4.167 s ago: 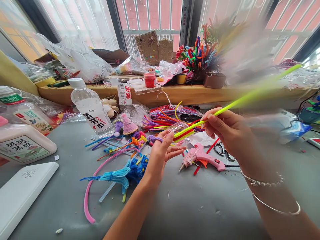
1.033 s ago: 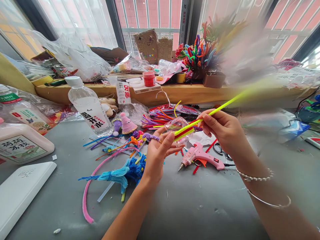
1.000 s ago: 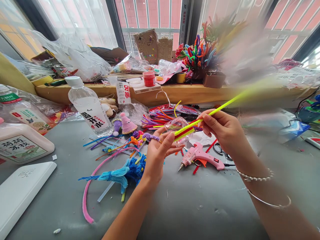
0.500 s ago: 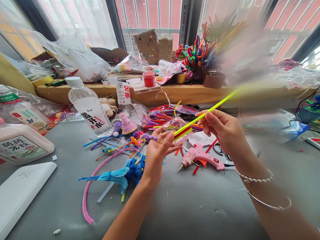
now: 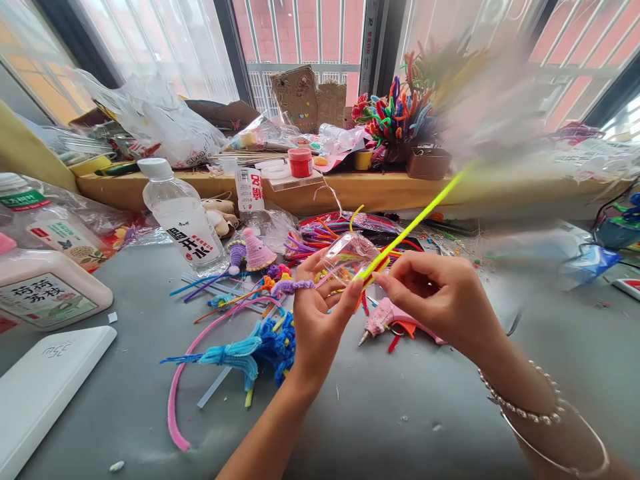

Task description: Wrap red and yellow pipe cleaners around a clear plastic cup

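My left hand [image 5: 320, 327] is closed, thumb and fingers pinching a bright yellow-green pipe cleaner [image 5: 423, 215] with a dark red strip beside it. The long straight end slants up to the right, its tip smeared. Thumb and forefinger of my right hand [image 5: 440, 297] pinch together at the folded lower part of the pipe cleaner, close to the left fingertips. A purple fuzzy ring [image 5: 293, 287] sits at a left finger. Beyond the hands is a clear plastic container [image 5: 350, 248]. A pink glue gun [image 5: 383, 319] lies partly hidden under my right hand.
Blue pipe-cleaner flowers [image 5: 273, 343] and a curved pink pipe cleaner [image 5: 175, 400] lie left of my hands. Behind them are a crocheted pink hat [image 5: 259, 252], a water bottle [image 5: 187, 220] and a bundle of pipe cleaners [image 5: 320, 237]. A white box [image 5: 55, 387] is at left.
My right hand has slid down the yellow-green pipe cleaner from its middle to near the left fingertips, now covering more of the glue gun. The pipe cleaner stands steeper.
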`<state>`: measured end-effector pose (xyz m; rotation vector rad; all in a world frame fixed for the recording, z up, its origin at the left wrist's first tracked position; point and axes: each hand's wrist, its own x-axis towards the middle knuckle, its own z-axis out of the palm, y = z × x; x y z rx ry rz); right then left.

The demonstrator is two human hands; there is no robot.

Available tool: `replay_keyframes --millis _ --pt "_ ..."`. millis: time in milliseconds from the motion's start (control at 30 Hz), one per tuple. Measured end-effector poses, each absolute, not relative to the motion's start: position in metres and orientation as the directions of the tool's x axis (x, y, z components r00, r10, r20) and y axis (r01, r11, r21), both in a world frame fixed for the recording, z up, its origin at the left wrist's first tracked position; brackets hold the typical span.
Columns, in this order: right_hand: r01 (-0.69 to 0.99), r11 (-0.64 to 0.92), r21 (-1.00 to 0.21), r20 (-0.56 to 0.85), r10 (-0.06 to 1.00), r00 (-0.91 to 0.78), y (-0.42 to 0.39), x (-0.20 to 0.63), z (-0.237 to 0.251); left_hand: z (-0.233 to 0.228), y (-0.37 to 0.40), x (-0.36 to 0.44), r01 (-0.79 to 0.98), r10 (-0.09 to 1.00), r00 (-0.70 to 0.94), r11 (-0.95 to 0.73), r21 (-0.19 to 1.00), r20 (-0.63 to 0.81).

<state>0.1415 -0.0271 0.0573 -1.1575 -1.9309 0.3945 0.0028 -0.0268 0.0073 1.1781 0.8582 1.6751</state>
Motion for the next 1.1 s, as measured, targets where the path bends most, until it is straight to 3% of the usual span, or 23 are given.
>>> replay_keyframes --millis 533,1100 --pt "0.629 0.504 -0.592 0.478 0.848 -0.229 -0.0309 0.1422 0.0659 0.0079 -0.0273 0.0027 -0.266 0.916 -0.146 -0.401 0.877 0.374" --pt "0.625 0.508 -0.593 0.484 0.845 -0.228 -0.0291 0.1423 0.0662 0.0077 -0.0274 0.0023 -0.294 0.942 -0.127 -0.334 0.896 0.309"
